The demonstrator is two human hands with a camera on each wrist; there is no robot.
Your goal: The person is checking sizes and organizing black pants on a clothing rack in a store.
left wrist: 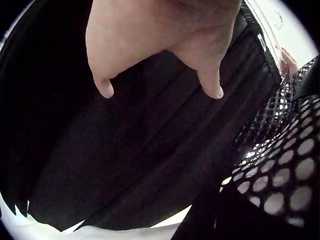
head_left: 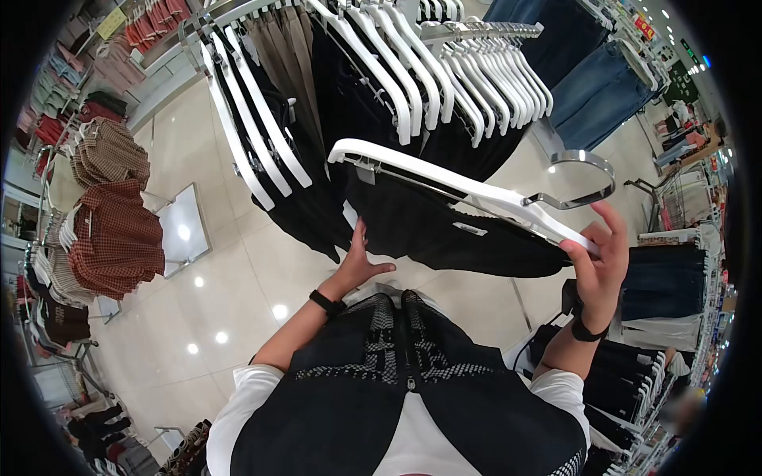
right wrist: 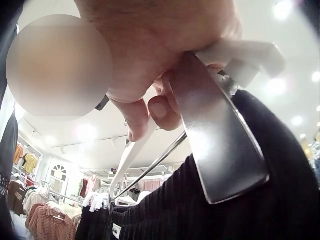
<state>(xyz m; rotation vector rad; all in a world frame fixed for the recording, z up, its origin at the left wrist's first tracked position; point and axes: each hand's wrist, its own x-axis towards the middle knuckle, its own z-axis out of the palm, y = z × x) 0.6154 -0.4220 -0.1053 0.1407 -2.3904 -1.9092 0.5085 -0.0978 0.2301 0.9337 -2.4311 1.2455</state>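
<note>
In the head view my right hand (head_left: 601, 266) grips the end of a white hanger (head_left: 444, 176) that carries a black garment (head_left: 413, 226) with a small white label. The hanger's flat metal hook (head_left: 591, 178) sticks out beyond the fingers; in the right wrist view this hook (right wrist: 220, 145) hangs before the hand (right wrist: 160, 60). My left hand (head_left: 361, 266) is at the garment's lower left side, thumb spread. In the left wrist view the hand (left wrist: 165, 35) lies against the black cloth (left wrist: 125, 150) with thumb and a finger apart; its other fingers are hidden.
Ahead, a metal rack (head_left: 484, 32) bears white hangers (head_left: 389, 63) with dark garments. Checked red shirts (head_left: 119, 234) hang at the left, jeans (head_left: 603, 87) at the upper right. More dark trousers (head_left: 663, 282) hang on the right. Tiled floor (head_left: 214, 309) shows between the racks.
</note>
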